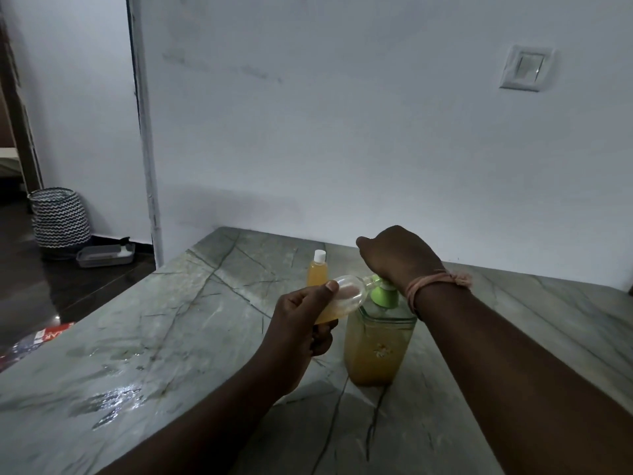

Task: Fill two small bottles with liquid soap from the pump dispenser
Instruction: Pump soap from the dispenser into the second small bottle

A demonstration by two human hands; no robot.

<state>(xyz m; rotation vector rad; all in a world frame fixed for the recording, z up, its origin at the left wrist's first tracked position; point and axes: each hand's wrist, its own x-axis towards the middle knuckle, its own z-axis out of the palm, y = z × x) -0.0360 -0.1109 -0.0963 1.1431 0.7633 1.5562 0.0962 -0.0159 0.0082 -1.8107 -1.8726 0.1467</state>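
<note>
A clear pump dispenser point(375, 344) with amber liquid soap and a green pump collar stands on the grey marble counter point(164, 337). My right hand point(399, 257) rests closed on top of the pump head, hiding it. My left hand point(301, 320) holds a small clear bottle point(346, 296) tilted almost on its side, its mouth at the green spout; a little amber soap lies in its lower side. Behind it stands a second small bottle point(318, 270), upright, capped white and full of amber soap.
The counter meets a white wall at the back, and its left edge drops to a dark floor. On the floor stand a zigzag-patterned basket point(60, 217) and a grey tray point(106, 255). A wet patch point(113, 399) shines on the counter's near left. A wall switch point(525, 68) sits upper right.
</note>
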